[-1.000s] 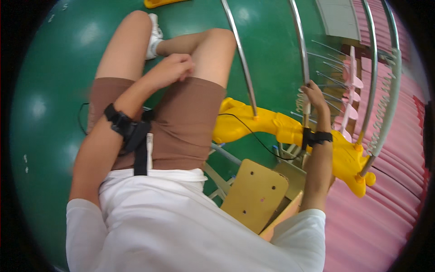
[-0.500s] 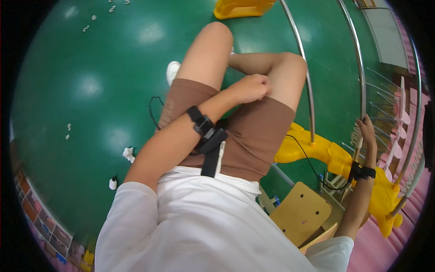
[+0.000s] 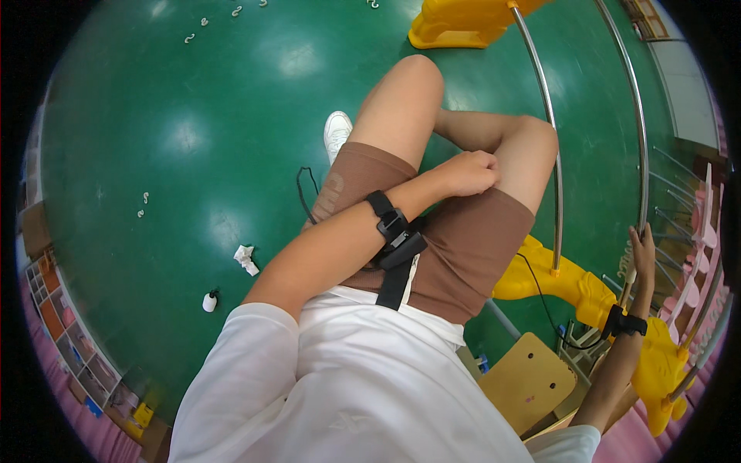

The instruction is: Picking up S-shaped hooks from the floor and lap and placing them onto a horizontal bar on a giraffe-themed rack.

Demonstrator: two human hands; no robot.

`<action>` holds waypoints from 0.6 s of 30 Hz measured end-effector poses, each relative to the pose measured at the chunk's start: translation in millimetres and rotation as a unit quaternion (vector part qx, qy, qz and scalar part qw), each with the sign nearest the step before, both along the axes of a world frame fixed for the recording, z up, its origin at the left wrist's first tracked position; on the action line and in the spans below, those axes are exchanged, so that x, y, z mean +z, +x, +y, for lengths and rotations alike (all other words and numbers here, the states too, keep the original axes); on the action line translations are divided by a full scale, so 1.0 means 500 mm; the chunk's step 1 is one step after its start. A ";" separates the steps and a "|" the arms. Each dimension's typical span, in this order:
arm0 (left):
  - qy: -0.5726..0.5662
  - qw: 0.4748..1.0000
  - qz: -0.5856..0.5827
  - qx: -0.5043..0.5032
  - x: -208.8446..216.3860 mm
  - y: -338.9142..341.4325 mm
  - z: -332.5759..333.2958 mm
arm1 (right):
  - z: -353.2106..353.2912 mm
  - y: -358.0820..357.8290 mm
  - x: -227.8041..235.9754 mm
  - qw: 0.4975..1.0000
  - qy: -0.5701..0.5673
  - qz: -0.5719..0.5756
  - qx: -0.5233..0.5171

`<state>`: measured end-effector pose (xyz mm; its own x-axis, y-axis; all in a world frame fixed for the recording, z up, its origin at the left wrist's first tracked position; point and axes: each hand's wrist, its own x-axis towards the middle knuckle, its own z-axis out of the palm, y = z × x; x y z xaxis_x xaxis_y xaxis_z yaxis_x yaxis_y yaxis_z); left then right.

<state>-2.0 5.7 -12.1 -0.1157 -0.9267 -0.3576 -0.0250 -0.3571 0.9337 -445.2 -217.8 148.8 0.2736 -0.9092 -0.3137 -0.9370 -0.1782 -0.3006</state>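
Note:
Loosely curled, my left hand [image 3: 472, 173] rests on my right thigh beside the hem of my brown shorts [image 3: 471, 231]. Nothing shows sticking out of its fingers, though their inner side is turned away. On the right, my right hand [image 3: 642, 251] is around a shiny metal pole [image 3: 635, 116], with fingers on both sides of it. This pole is part of a rack with yellow plastic feet [image 3: 567, 284]. White S-shaped hooks [image 3: 622, 262] hang close to that hand. A black strap with a cable circles each forearm.
White S-shaped hooks [image 3: 204, 21] lie scattered on the green floor [image 3: 154, 100]. At left are crumpled tissue [image 3: 246, 261] and a small white bottle [image 3: 209, 302]. A wooden seat [image 3: 532, 382] is at lower right, pink chairs [image 3: 698, 224] beyond the rack, and a cubby shelf [image 3: 73, 339] far left.
The whole view has shifted, so everything sits further right and lower. My left hand stays on the thigh. My right hand remains at the pole, its fingers a little straighter.

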 end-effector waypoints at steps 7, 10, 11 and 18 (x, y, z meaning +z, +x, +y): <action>0.013 1.000 -0.008 -0.002 0.017 0.002 0.003 | 0.001 -0.037 -0.020 0.987 -0.123 0.058 0.081; 0.023 1.000 -0.004 -0.004 0.019 0.005 0.005 | -0.001 -0.034 -0.030 0.968 -0.169 0.147 0.113; 0.027 1.000 -0.006 -0.006 0.014 0.008 0.008 | 0.005 -0.018 -0.034 0.969 -0.163 0.163 0.088; 0.023 1.000 0.000 0.003 0.016 0.011 0.000 | 0.018 0.033 -0.020 0.976 -0.108 0.189 -0.002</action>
